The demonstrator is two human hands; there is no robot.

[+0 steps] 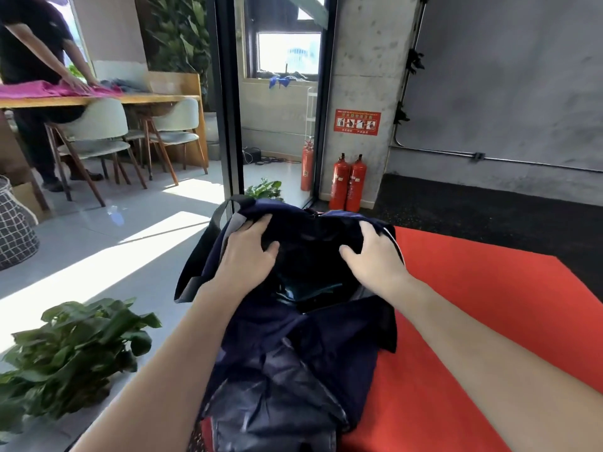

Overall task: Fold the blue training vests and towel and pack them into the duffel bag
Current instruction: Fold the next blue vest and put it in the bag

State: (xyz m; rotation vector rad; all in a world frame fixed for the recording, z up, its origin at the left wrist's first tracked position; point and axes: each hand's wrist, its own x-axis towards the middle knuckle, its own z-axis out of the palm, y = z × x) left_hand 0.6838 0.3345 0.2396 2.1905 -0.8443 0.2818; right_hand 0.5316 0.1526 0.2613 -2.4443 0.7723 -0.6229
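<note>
A dark navy duffel bag [293,340] lies on the edge of a red mat [473,305], its mouth open toward me. A dark blue folded vest [313,230] sits across the far part of the opening. My left hand [249,252] lies on the vest's left side with fingers spread. My right hand [372,252] holds the vest's right edge, its fingers curled over the fabric. Deep in the bag a teal cloth [310,288] shows, mostly hidden in shadow.
A leafy potted plant [65,350] lies on the floor at my left. Two red fire extinguishers [347,184] stand by a concrete pillar ahead. Another person [36,76] works at a wooden table [98,99] with chairs at the far left.
</note>
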